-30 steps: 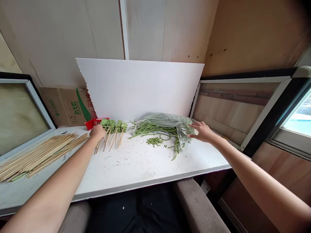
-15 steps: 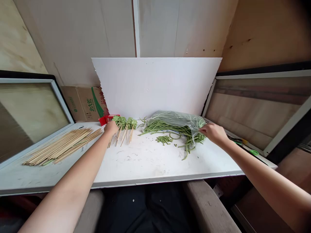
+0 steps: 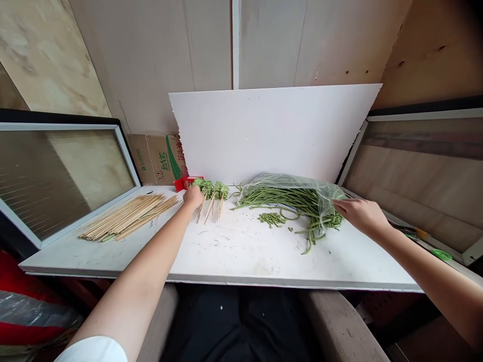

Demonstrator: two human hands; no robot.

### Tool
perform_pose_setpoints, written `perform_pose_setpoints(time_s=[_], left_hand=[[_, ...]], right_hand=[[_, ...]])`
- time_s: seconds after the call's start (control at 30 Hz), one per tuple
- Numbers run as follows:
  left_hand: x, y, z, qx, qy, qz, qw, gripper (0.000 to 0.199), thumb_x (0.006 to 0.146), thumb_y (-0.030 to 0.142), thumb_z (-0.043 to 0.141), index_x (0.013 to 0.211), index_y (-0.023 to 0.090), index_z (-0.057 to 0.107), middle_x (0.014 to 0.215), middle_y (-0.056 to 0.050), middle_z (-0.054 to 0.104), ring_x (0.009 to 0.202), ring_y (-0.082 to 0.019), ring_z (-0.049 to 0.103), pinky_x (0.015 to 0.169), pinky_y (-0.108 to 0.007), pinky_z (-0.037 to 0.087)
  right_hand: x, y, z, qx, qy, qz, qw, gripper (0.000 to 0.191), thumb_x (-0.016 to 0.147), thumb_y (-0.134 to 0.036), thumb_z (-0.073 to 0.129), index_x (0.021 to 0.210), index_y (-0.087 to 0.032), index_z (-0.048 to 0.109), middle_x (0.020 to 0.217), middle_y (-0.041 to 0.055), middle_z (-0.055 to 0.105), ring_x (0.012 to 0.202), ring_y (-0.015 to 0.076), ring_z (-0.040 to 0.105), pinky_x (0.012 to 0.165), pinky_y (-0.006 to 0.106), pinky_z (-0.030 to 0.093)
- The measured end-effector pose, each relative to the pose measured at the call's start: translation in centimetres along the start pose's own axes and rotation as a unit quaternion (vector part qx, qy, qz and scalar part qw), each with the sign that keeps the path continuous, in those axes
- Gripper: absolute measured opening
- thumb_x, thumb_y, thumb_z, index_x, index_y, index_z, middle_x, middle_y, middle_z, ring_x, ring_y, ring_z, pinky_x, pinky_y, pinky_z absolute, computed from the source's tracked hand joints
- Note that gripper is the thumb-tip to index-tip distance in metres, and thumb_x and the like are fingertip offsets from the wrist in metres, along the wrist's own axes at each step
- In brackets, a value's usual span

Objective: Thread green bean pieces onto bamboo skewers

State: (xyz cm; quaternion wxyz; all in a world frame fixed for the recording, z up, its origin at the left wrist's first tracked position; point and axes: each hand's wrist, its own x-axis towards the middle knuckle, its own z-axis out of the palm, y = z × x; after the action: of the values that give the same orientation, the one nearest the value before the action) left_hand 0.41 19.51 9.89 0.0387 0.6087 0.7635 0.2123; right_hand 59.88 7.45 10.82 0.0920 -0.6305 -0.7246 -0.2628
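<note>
My left hand (image 3: 193, 196) is closed at the left end of a row of skewered green bean pieces (image 3: 204, 187), its fingertips hidden on the far side. Bare ends of the bamboo skewers (image 3: 220, 208) point toward me. At the right, my right hand (image 3: 360, 213) has its fingers pressed together on the edge of a clear plastic bag (image 3: 294, 181). Long green beans (image 3: 283, 197) lie under and partly inside this bag, some spilling out by the hand. In front of them is a small heap of cut bean pieces (image 3: 270, 218).
Loose bamboo sticks (image 3: 124, 216) lie spread on the left of the white table (image 3: 234, 251). A red packet (image 3: 181, 184) and a cardboard box (image 3: 154, 158) stand behind my left hand. A white board (image 3: 271, 136) leans at the back; framed panels flank both sides.
The view has turned left, so everything sits further right in the picture. Both hands stay at about the same places by the skewers and the bag.
</note>
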Motion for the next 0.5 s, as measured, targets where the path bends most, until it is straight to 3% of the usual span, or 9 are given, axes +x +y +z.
perform_pose_setpoints(time_s=[0.13,0.3,0.4,0.5], left_hand=[[-0.3,0.5,0.2,0.037,0.013,-0.017,0.999,0.024,0.084,0.033,0.066,0.101,0.016,0.071,0.108,-0.020,0.075,0.100,-0.033,0.070,0.079,-0.034,0.051],[-0.9,0.5,0.0,0.055,0.024,0.000,0.998,0.030,0.089,0.038,0.062,0.103,0.014,0.072,0.107,-0.022,0.075,0.101,-0.034,0.071,0.081,-0.035,0.052],[-1.3,-0.2,-0.8,0.059,0.044,0.013,0.997,0.035,0.094,0.042,0.055,0.104,0.013,0.072,0.105,-0.022,0.075,0.101,-0.034,0.071,0.083,-0.037,0.052],[-1.7,-1.7,-2.3,0.061,0.067,0.009,0.996,0.041,0.098,0.044,0.046,0.104,0.013,0.073,0.102,-0.021,0.075,0.099,-0.034,0.070,0.084,-0.038,0.051]], right_hand=[[0.2,0.0,-0.5,-0.020,0.007,0.024,0.999,0.037,0.103,-0.043,0.048,0.096,-0.023,0.078,0.100,0.0119,0.079,0.085,0.0280,0.069,0.061,0.033,0.033],[1.0,-0.3,-1.4,-0.068,-0.029,-0.003,0.997,0.042,0.103,-0.045,0.049,0.077,-0.019,0.068,0.082,0.0168,0.074,0.077,0.0284,0.066,0.061,0.034,0.030],[1.6,-0.7,-1.7,-0.065,-0.045,-0.038,0.996,0.034,0.103,-0.033,0.046,0.088,-0.019,0.073,0.094,0.0185,0.076,0.087,0.0307,0.068,0.065,0.036,0.038],[1.8,-0.8,-1.8,-0.045,-0.048,-0.080,0.995,0.037,0.095,-0.013,0.047,0.121,-0.021,0.072,0.118,0.0172,0.075,0.106,0.0302,0.068,0.070,0.036,0.045]])
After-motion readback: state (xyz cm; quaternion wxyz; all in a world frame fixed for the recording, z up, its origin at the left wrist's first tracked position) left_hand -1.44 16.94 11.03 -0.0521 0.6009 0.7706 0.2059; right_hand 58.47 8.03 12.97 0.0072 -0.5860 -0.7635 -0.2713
